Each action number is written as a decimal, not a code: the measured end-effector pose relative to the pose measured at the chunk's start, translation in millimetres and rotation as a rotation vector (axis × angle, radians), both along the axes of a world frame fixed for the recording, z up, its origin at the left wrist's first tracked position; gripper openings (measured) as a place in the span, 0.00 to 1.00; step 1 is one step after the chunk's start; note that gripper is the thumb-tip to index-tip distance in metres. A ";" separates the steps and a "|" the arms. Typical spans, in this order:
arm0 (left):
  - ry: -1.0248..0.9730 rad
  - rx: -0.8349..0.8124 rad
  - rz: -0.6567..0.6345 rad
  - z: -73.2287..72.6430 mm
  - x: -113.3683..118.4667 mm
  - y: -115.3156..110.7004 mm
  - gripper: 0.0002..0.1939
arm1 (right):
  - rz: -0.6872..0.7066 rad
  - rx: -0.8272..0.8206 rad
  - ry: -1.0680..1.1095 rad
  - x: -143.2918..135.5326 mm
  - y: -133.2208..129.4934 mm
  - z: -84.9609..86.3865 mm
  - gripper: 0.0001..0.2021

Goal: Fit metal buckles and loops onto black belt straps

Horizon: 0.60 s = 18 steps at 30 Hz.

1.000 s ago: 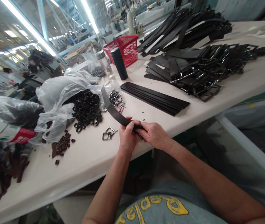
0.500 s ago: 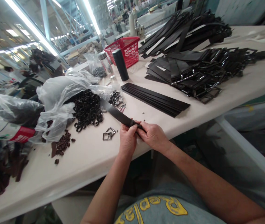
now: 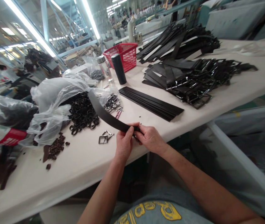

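A black strap (image 3: 109, 117) curves up and to the left from my two hands, over the table's front edge. My left hand (image 3: 124, 141) is closed on it, thumb on top. Close beside it, my right hand (image 3: 150, 138) pinches the strap's near end; the fingers hide most of that end. Two square metal buckles (image 3: 103, 139) lie on the table left of my left hand. Beyond the hands is a row of flat black straps (image 3: 152, 102). Black loops (image 3: 83, 112) are heaped to the left, with small metal parts (image 3: 113, 102) beside them.
Plastic bags (image 3: 53, 93) and small brown loops (image 3: 56, 147) are on the left of the white table (image 3: 81, 168). A dark bottle (image 3: 118, 69), a glass bottle (image 3: 104, 69) and a red basket (image 3: 129, 57) stand behind. Buckled straps (image 3: 193, 77) are piled at the right.
The strap's free end has swung up and left, and the strap bends more. Both hands have shifted slightly left, still holding it. The whole view has moved a little.
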State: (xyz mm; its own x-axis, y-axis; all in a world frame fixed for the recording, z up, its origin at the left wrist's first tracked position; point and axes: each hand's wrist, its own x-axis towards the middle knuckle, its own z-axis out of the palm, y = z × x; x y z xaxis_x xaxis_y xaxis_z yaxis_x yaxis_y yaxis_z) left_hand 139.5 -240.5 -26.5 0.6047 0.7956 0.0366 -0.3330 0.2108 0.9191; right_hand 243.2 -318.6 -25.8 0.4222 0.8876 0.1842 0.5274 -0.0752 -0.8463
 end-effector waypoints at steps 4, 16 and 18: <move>0.122 -0.028 -0.127 -1.3 -1.1 -0.1 0.17 | 0.055 0.059 0.067 -0.3 -7.2 -3.9 0.11; 0.428 0.578 -0.214 -12.0 -81.6 11.9 0.18 | -0.008 0.066 -0.126 55.1 -27.0 42.7 0.10; 0.467 0.697 -0.231 -17.0 -103.2 16.9 0.15 | -0.099 0.006 -0.214 86.9 -29.3 64.2 0.11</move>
